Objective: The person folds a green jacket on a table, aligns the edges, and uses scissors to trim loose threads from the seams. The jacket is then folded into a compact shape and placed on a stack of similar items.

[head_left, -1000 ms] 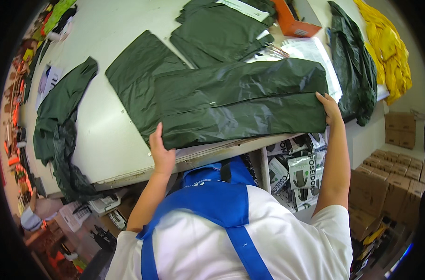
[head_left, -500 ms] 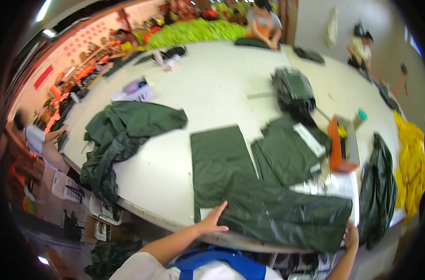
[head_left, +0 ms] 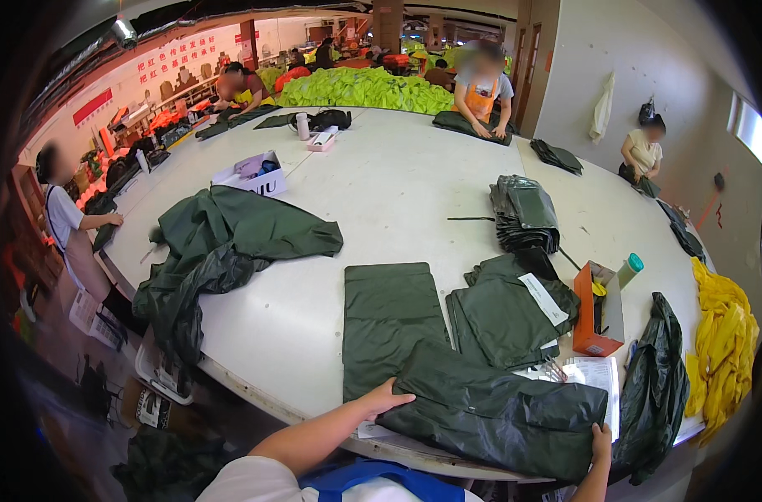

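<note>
A folded piece of dark green, slightly shiny fabric (head_left: 498,410) lies lengthwise along the near edge of the table. My left hand (head_left: 384,400) grips its left end, thumb on top. At the opposite end, my right hand (head_left: 599,443) holds the right edge, with the fingers partly hidden behind the cloth. Under and beyond it, a flat green folded panel (head_left: 393,314) stretches away from me. Just right of that panel sits a stack of folded green garments (head_left: 511,309) with a white paper strip (head_left: 543,299) on top.
Loose green fabric (head_left: 239,230) is heaped at left. Packed green bundles (head_left: 525,213) are piled far right, near an orange box (head_left: 598,309) and a green-lidded bottle (head_left: 629,269). Dark green fabric (head_left: 655,385) and yellow fabric (head_left: 724,335) hang over the right edge. Several people work around the table (head_left: 398,201).
The view has tilted and sharpened. My left hand has gone from spread fingers to gripping the fabric's left end. My right hand has shifted slightly left and down with the right edge.
</note>
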A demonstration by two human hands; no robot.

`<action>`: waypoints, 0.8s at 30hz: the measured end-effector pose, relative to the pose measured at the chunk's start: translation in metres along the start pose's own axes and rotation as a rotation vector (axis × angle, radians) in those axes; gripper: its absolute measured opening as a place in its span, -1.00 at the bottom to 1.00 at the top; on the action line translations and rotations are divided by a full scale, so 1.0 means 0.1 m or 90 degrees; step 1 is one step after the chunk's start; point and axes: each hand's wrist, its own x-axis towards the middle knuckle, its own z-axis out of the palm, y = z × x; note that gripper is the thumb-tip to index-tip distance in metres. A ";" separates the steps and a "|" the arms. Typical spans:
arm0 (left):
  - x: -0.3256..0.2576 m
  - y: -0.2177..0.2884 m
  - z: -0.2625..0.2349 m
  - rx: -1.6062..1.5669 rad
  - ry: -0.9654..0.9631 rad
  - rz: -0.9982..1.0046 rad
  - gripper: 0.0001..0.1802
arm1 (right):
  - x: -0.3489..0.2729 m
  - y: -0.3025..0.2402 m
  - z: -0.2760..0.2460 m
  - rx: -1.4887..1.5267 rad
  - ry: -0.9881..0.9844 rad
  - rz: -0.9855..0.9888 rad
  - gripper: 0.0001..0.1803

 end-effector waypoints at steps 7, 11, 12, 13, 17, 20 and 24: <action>-0.62 0.40 -0.30 0.078 0.247 0.178 -0.15 | -0.86 -1.78 0.13 -0.197 0.118 -0.283 -0.75; -1.30 0.81 -0.93 0.179 0.333 0.180 -0.18 | -1.15 -2.16 0.59 -0.172 -0.008 -0.173 -0.60; -1.46 0.83 -1.02 0.249 0.401 0.190 -0.15 | -1.12 -2.14 0.86 -0.139 -0.077 -0.100 -0.59; -1.45 0.71 -1.17 0.230 0.400 0.209 -0.10 | -1.08 -2.04 1.01 -0.120 -0.126 -0.105 -0.58; -1.06 0.05 -1.49 0.537 0.430 0.036 -0.13 | -0.69 -1.07 1.66 -0.302 -0.126 -0.085 -0.55; -0.99 -0.09 -1.44 0.783 0.472 0.176 -0.15 | -0.81 -1.04 1.86 -0.319 -0.118 -0.020 -0.56; -0.87 0.22 -1.27 0.979 0.309 0.338 -0.32 | -0.88 -0.99 1.95 -0.541 0.145 -0.227 -0.53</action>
